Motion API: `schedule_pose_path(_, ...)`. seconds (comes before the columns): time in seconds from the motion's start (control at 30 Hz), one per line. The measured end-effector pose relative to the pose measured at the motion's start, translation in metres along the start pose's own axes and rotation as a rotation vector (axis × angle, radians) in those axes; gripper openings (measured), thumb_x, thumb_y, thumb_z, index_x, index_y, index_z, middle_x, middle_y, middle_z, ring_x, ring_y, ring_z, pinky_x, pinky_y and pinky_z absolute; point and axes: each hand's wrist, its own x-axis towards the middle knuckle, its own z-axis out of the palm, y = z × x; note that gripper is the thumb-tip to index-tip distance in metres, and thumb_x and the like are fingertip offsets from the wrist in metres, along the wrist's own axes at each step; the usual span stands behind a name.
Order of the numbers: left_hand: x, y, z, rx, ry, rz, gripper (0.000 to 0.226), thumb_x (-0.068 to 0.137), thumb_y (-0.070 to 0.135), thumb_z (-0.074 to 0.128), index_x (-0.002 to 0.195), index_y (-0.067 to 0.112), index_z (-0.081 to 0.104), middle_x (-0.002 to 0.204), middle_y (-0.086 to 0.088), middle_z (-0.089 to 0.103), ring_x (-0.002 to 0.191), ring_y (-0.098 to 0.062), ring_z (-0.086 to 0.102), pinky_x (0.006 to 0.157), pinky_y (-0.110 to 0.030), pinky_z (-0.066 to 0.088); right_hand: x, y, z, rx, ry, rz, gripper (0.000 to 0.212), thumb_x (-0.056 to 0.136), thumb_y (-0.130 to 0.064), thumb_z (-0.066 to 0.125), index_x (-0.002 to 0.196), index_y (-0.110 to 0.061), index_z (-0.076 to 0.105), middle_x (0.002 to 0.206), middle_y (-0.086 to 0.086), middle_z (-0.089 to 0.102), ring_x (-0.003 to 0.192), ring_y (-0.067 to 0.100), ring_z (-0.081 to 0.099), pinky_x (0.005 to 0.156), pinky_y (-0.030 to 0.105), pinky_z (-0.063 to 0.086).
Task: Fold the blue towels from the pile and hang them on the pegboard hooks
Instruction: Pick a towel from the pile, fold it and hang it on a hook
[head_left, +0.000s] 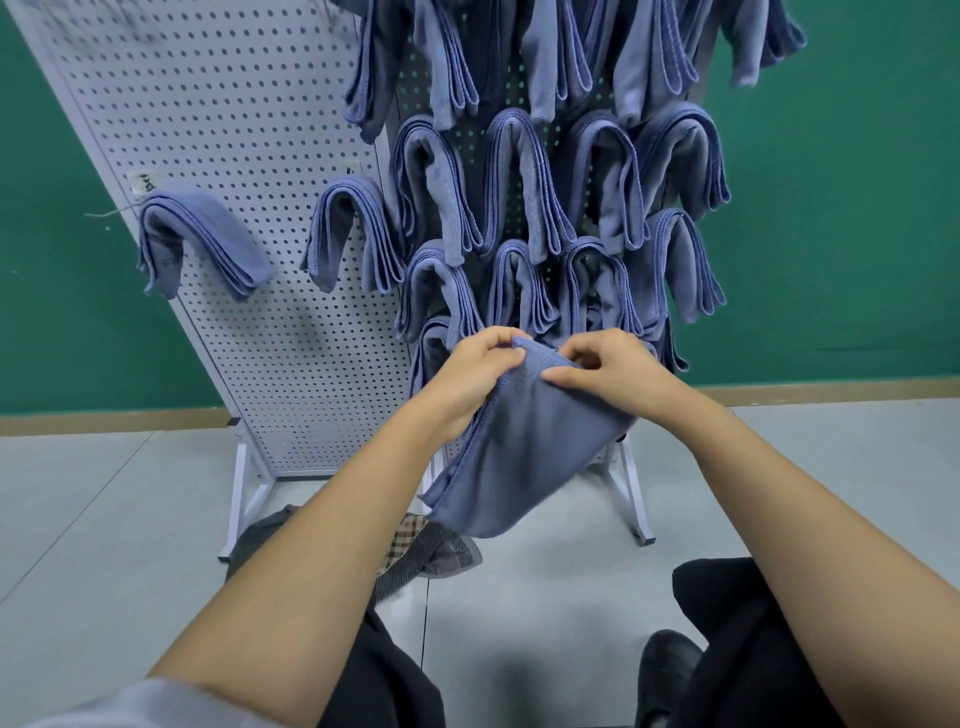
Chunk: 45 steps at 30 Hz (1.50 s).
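A folded blue towel (524, 447) hangs from both my hands in front of the lower part of the white pegboard (249, 156). My left hand (475, 371) grips its top edge on the left, fingers curled over the fold. My right hand (608, 369) pinches the same edge on the right. Several folded blue towels (514, 187) hang over hooks across the board's right half. Two more hang apart on the left, one (202, 239) near the board's edge and one (353, 234) nearer the middle. The hook under my hands is hidden.
The pegboard stands on white metal legs (244, 499) on a grey floor, against a green wall (841, 208). A striped and checked cloth heap (431, 551) lies at the foot of the stand. My dark trousers and a shoe (670, 670) show at the bottom.
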Motion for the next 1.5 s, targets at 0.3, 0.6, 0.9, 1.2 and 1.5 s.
schedule_pose_path(0.3,-0.006,-0.019,0.007,-0.076,0.213,-0.167,0.038,0.09,0.019,0.065,0.126,0.012,0.054,0.09,-0.001,0.06,0.075,-0.011,0.054,0.067,-0.021,0.047,0.013,-0.008,-0.012,-0.152,0.07,0.042,0.023,0.086,-0.035,0.068,0.08,-0.013,0.069,0.079,0.008,0.068,0.077,0.022,0.06,0.075,0.036,0.047)
schedule_pose_path(0.6,-0.024,-0.027,-0.002,-0.197,0.261,-0.427,0.058,0.08,0.029,0.076,0.128,0.01,0.051,0.106,-0.016,0.066,0.102,-0.03,0.062,0.078,-0.035,0.049,0.037,-0.087,-0.067,-0.03,0.139,-0.06,0.022,0.088,-0.029,0.067,0.075,-0.011,0.065,0.065,-0.002,0.056,0.059,0.003,0.046,0.059,0.018,0.037)
schedule_pose_path(0.9,-0.035,-0.016,-0.067,-0.587,0.197,-0.566,0.031,0.076,0.037,0.074,0.097,0.016,0.065,0.079,-0.01,0.07,0.075,-0.027,0.064,0.075,-0.038,0.052,0.023,-0.068,-0.098,0.473,0.366,0.106,0.026,0.095,-0.032,0.057,0.083,-0.009,0.061,0.071,-0.001,0.055,0.061,0.007,0.048,0.052,0.016,0.041)
schedule_pose_path(1.2,-0.031,-0.019,-0.11,-0.501,0.24,-0.503,0.015,0.088,0.029,0.063,0.084,0.015,0.066,0.065,-0.001,0.069,0.052,-0.017,0.064,0.045,-0.025,0.053,-0.004,0.028,-0.045,0.977,0.11,0.654,0.026,0.096,-0.031,0.053,0.106,-0.009,0.063,0.073,0.003,0.073,0.06,0.015,0.069,0.047,0.024,0.052)
schedule_pose_path(1.5,-0.036,-0.021,-0.138,-0.427,0.233,-0.461,0.017,0.091,0.026,0.06,0.093,0.01,0.066,0.072,-0.003,0.072,0.059,-0.013,0.068,0.055,-0.024,0.056,0.0,0.04,-0.021,1.013,-0.044,0.61,0.018,0.095,-0.005,0.052,0.108,0.001,0.062,0.096,0.012,0.072,0.083,0.019,0.07,0.066,0.027,0.059)
